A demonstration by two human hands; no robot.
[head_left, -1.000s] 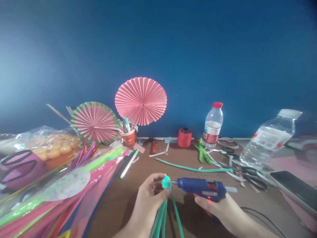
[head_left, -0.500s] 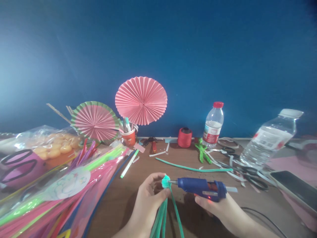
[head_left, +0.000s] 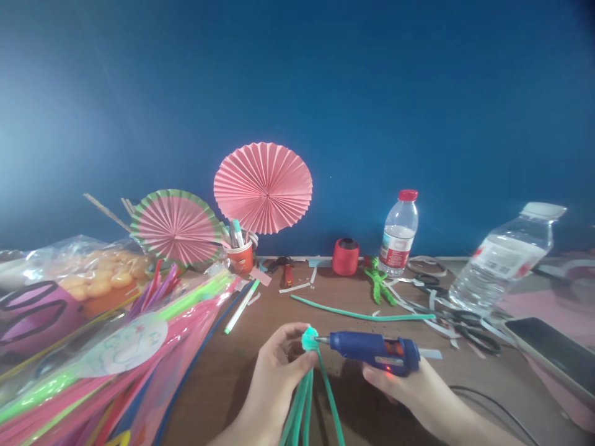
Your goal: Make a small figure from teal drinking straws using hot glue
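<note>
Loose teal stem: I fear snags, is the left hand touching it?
Apart: the head view shows tabletop between the left hand and the loose stem.

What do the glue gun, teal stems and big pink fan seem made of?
Glue gun: probably plastic, by its smooth, faint sheen; grey nozzle looks metallic.
Teal stems: likely fuzzy fibre, matte, by soft edges; any core is hidden.
Big pink fan: seemingly matte paper, by its crisp pleats.

The blue wall [head_left: 353,93] glows brightest at left, darkening rightward.
</note>
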